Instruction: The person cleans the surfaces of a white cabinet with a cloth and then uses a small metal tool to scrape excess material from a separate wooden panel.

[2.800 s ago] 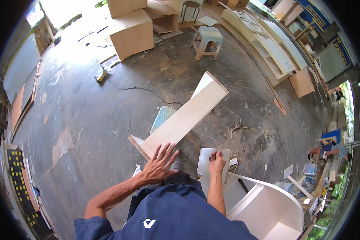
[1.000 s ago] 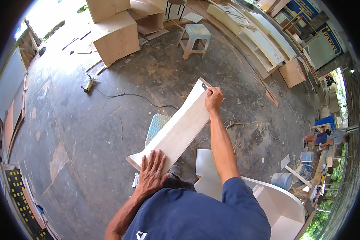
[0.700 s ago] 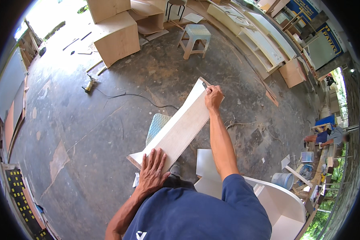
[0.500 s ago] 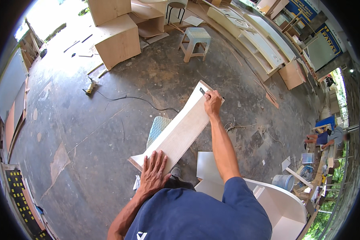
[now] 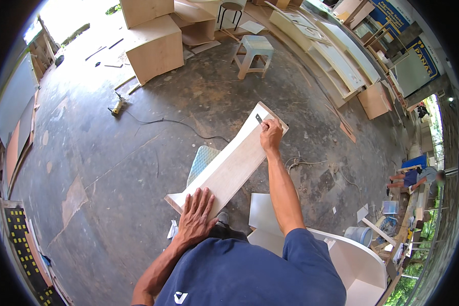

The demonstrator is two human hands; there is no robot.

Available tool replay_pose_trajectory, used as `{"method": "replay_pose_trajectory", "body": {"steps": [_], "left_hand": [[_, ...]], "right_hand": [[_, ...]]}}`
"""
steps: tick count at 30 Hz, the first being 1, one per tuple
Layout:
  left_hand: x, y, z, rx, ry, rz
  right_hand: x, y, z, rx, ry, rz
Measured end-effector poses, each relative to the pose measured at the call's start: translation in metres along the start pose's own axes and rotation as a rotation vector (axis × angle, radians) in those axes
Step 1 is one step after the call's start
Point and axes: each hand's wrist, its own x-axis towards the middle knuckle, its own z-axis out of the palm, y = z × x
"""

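A long pale wooden piece (image 5: 234, 168), white along one face, slants from near my body toward the far right. It rests over a light-blue patterned stool top (image 5: 203, 162), partly hidden beneath it. My left hand (image 5: 196, 217) lies flat on the near end with its fingers stretched out. At the far end, my right hand (image 5: 272, 135) is closed on a small dark flat blade-like tool (image 5: 258, 118). The tool lies against the piece's white face; its rear part is hidden in my fingers.
A yellow corded power tool (image 5: 118, 107) lies on the floor, its black cable running toward the piece. Beyond stand a plastic stool (image 5: 253, 53) and wooden cabinets (image 5: 155, 56). A white curved cabinet (image 5: 359, 257) is close on my right. Another person (image 5: 413, 177) sits far right.
The view has shifted slightly. My right hand and the blade-like tool have moved only a little at the far end; my left hand stays flat on the near end.
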Motion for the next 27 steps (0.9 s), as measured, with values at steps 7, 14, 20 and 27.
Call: {"method": "replay_pose_trajectory", "body": {"steps": [7, 14, 20, 27], "left_hand": [[-0.002, 0.000, 0.002, 0.003, 0.011, 0.018], [-0.001, -0.006, -0.003, 0.022, 0.011, 0.006], [-0.003, -0.002, -0.001, -0.014, 0.020, 0.006], [-0.011, -0.011, -0.003, -0.017, -0.005, 0.047]], "right_hand": [[-0.015, 0.000, 0.001, 0.003, -0.051, -0.093], [-0.014, -0.015, 0.011, -0.016, -0.064, -0.107], [-0.020, -0.018, 0.013, -0.096, -0.068, -0.092], [-0.042, -0.043, -0.001, -0.043, -0.130, -0.030]]}}
